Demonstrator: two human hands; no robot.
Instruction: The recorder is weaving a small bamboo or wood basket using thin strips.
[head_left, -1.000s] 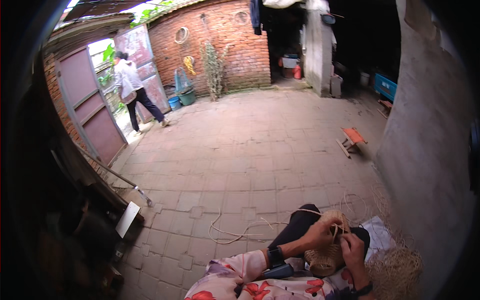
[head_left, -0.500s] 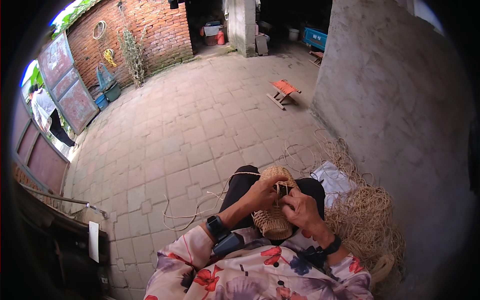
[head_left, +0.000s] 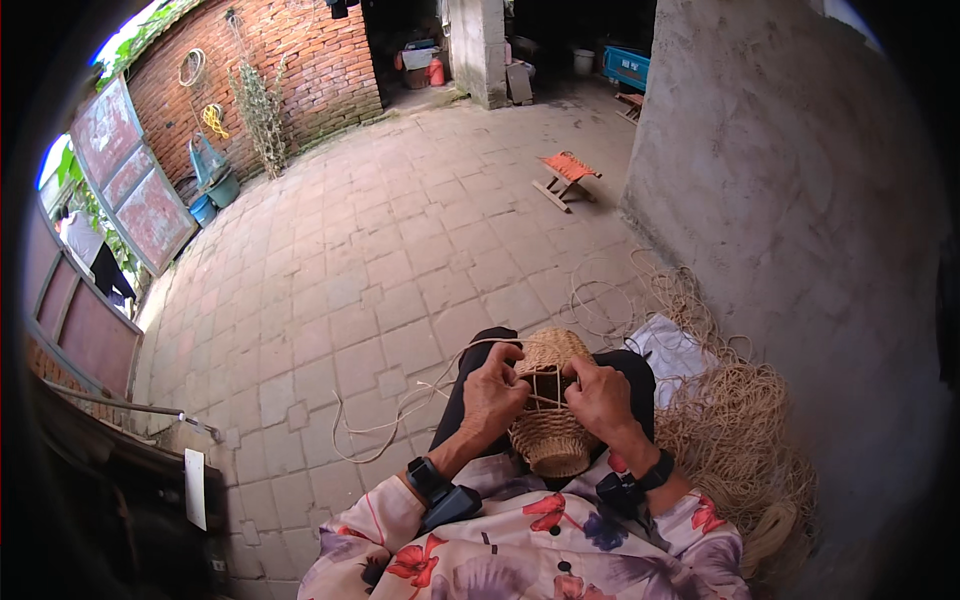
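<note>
On my lap lies a tan woven basket-like piece (head_left: 552, 453), braided from cord. Between its two woven ends is a dark opening crossed by several bare strands. My left hand (head_left: 495, 395) is at the opening's left side, fingers curled and pinched on a cord (head_left: 535, 374). On the opposite side, my right hand (head_left: 600, 397) is closed, its thumb and fingers gripping the edge of the woven piece. Loose cord (head_left: 400, 412) trails from the work over my left knee to the paving.
A heap of tan cord (head_left: 735, 430) lies by my right leg, with a white cloth (head_left: 668, 348) beside it. The plaster wall (head_left: 780, 200) rises to the right. An orange-topped folding stool (head_left: 568, 178) stands ahead. A person (head_left: 92, 255) is at the metal gate (head_left: 135, 180).
My left hand has drawn back left from across the opening, and my right hand has shifted slightly up. More of the opening and its strands now shows. The person at the gate has moved farther out.
</note>
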